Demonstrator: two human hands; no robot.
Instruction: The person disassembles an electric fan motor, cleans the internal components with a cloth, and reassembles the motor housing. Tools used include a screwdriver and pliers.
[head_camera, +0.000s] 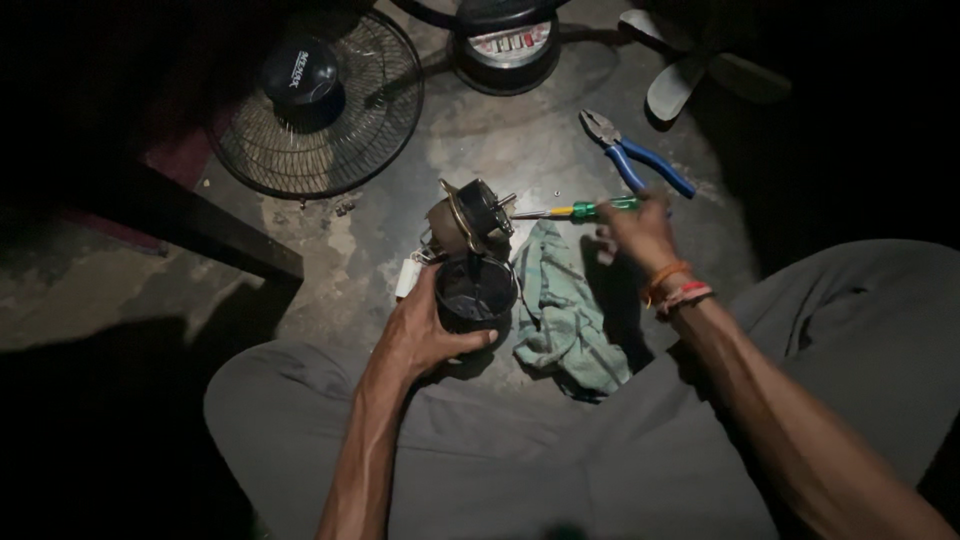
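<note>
Left hand is wrapping its fingers around a black cup-shaped housing, gripping it firmly just above the person's grey-trousered knee. Right hand is closing on the green handle of a screwdriver, whose shaft is pointing toward nine o'clock at the fan motor. That motor is sitting on the concrete floor at twelve o'clock from the housing, touching it or nearly so. A teal rag is lying at three o'clock of the housing. Blue-handled pliers are resting at twelve o'clock of the right hand, and a wire fan guard is lying at eleven o'clock of the motor.
</note>
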